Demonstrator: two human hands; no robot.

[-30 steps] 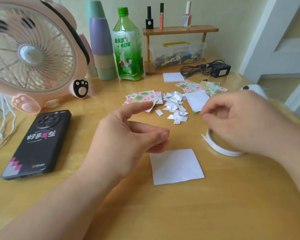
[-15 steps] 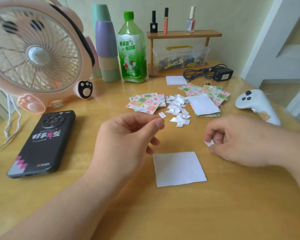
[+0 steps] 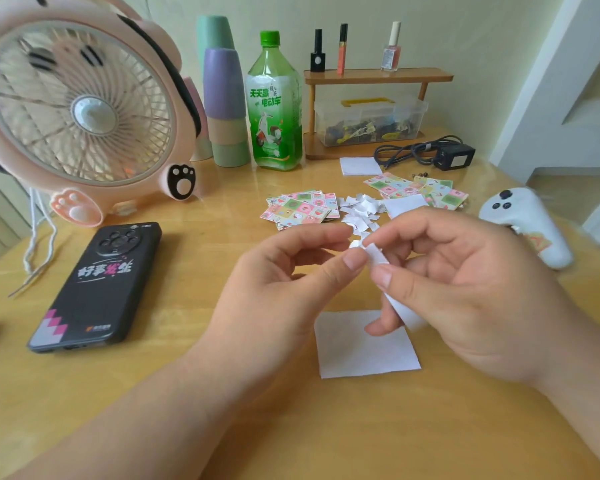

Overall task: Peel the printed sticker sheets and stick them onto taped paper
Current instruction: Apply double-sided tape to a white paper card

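Right hand (image 3: 465, 289) is raised over the table (image 3: 326, 427), its thumb and curled fingers gripping a white strip (image 3: 376, 254) that runs from its fingertips down into the palm. Left hand (image 3: 274, 289) faces it with thumb and forefinger slightly parted and holding nothing. Its thumb tip is at the strip's upper end, though I cannot tell whether it actually touches.

Half a second ago the hands were apart. The right one was low near the table with only a small white bit showing at its fingers. Now the two have met, and more of the strip is in view.

Directly beneath them a white paper square (image 3: 354, 355) lies flat on the wood, partly hidden by the right fingers. A black phone (image 3: 97, 282) lies face down to the left.

Beyond the hands is a heap of white scraps (image 3: 357, 211), with sticker sheets (image 3: 297, 207) fanned out just left of it. A second pile of sheets (image 3: 395, 187) sits to the right with a plain white slip on top. All of these are well clear of both hands. A white controller (image 3: 530, 226) rests at the right edge.

At the back stand a pink fan (image 3: 80, 109), a stack of cups (image 3: 224, 98) turned mouth-down and a capped green bottle (image 3: 274, 105). A wooden rack (image 3: 378, 76) there carries three small cosmetic bottles on top. On its lower shelf a clear lidded box (image 3: 368, 116) with a yellow handle holds a jumble of small dark items, too fine to identify.
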